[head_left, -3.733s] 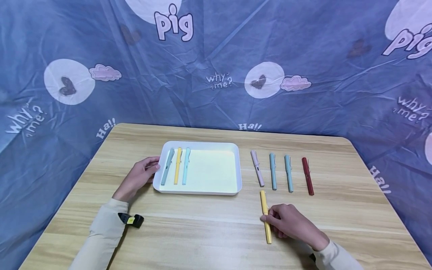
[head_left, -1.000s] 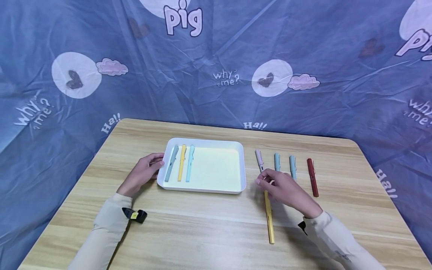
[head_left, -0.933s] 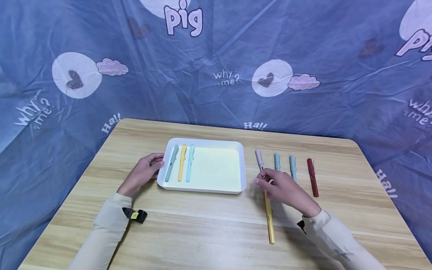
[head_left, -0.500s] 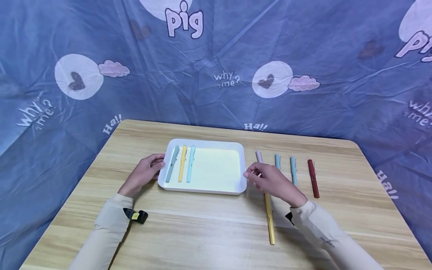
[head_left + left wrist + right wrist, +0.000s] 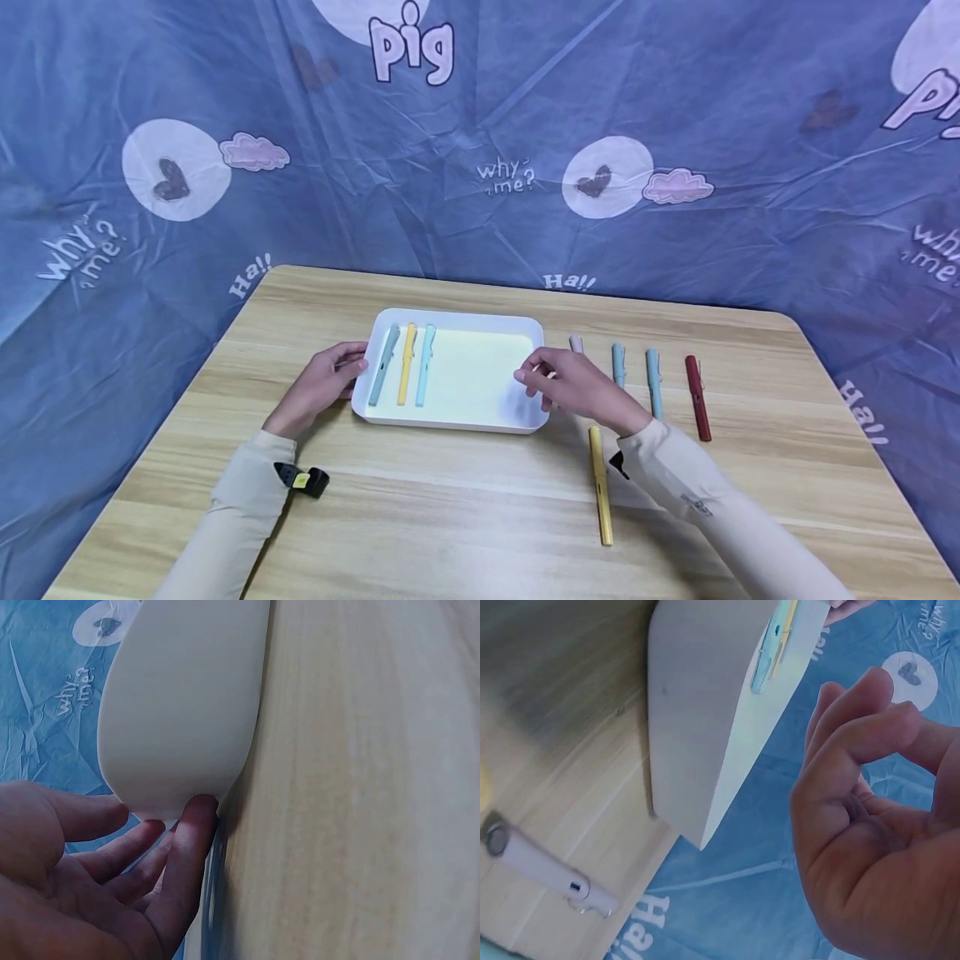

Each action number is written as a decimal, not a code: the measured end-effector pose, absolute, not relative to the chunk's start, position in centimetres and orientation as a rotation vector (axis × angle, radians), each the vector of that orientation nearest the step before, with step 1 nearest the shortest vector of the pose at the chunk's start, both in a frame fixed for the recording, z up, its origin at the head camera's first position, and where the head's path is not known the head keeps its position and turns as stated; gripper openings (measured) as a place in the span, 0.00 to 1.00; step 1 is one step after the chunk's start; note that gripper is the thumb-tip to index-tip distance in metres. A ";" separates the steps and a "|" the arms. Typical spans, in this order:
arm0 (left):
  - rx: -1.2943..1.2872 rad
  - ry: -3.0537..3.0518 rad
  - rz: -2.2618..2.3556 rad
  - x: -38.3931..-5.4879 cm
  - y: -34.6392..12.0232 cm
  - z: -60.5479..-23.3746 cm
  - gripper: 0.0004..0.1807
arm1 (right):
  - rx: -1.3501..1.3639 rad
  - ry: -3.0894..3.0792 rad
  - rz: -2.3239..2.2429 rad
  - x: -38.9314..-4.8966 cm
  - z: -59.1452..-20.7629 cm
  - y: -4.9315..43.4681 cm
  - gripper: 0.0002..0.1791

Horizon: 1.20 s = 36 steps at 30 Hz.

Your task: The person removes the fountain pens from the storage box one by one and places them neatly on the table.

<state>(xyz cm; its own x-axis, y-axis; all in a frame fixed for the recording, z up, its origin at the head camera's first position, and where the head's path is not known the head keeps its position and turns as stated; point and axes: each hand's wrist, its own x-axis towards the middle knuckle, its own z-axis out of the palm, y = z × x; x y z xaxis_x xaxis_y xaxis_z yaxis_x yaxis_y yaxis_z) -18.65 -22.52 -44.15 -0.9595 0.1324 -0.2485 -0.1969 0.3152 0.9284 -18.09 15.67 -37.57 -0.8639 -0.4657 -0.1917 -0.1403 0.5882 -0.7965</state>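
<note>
A shallow white tray (image 5: pixel 480 427) bears a grey-blue pen (image 5: pixel 383 367), a yellow pen (image 5: pixel 407 367) and a light blue pen (image 5: pixel 425 367), side by side at its left end. My left hand (image 5: pixel 326 379) holds the tray's left end, thumb at the rim and fingers against the outer wall. My right hand (image 5: pixel 570 383) is over the tray's right edge, fingers loosely curled, with nothing in them. Under its wrist side lies another yellow pen (image 5: pixel 600 492). A lilac pen (image 5: pixel 544 870) lies on the table below this hand, mostly hidden in the head view.
Two blue pens, the nearer-left one (image 5: pixel 618 364) and its neighbour (image 5: pixel 654 383), lie right of the tray. A dark red pen (image 5: pixel 697 398) lies farther right. A printed blue cloth (image 5: pixel 450 217) hangs behind the wooden table (image 5: pixel 420 508).
My right hand has let go of the yellow pen on the table, moved up past the lilac pen, then left over the tray's right edge. My left hand stays at the tray.
</note>
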 end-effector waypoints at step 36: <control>-0.052 2.309 1.723 -18.7 -22.8 -44.5 0.27 | -0.398 2.209 -1.136 -24.0 -38.0 5.1 0.20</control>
<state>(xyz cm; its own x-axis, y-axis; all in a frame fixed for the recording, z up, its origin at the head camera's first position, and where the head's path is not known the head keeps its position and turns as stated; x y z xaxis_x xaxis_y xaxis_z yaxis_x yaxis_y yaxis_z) -18.73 -22.84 -44.47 -0.9658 0.1254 -0.2268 -0.1817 0.2961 0.9377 -23.95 5.14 -38.05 -0.7650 -0.5163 -0.3850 0.0127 0.5856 -0.8105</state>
